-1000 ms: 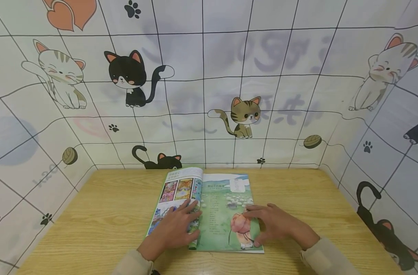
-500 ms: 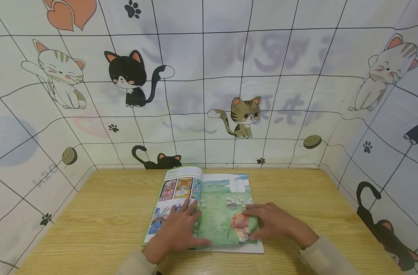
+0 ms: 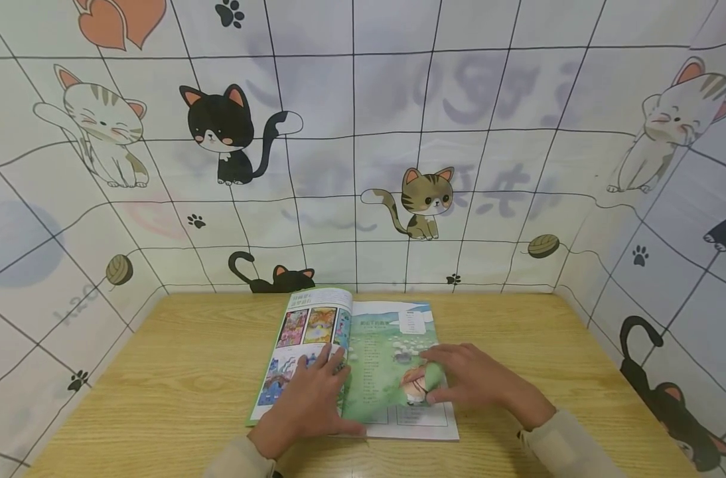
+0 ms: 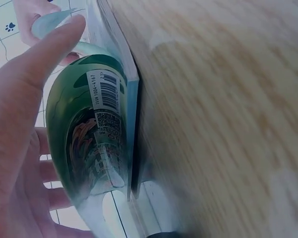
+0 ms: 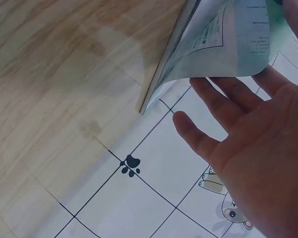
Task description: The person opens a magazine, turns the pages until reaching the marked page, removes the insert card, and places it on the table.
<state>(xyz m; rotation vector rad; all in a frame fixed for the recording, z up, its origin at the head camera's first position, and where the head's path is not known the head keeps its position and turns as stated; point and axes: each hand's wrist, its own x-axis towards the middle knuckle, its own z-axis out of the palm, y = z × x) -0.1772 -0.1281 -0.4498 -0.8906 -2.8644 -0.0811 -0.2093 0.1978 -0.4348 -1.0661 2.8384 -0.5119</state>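
Note:
An open magazine (image 3: 318, 325) lies on the wooden table, its left side bowed up near the spine. My left hand (image 3: 309, 401) rests spread over the left page, thumb stretched across the lower spine. From the left wrist view, the green cover (image 4: 84, 84) with a barcode bulges up under that hand. My right hand (image 3: 476, 378) pinches the lower right corner of the green illustrated page (image 3: 375, 372) between thumb and fingers. That corner is raised and curled, baring a white page (image 3: 423, 421) below. In the right wrist view the lifted page (image 5: 233, 44) bends beside my fingers.
The wooden table (image 3: 178, 372) extends around the magazine on both sides. White grid cloth (image 3: 321, 166) printed with cartoon cats closes in the back and both sides.
My right hand has gripped the right page's lower corner and lifted it upward, exposing the white page below. My left hand has shifted slightly, its thumb now reaching over the spine.

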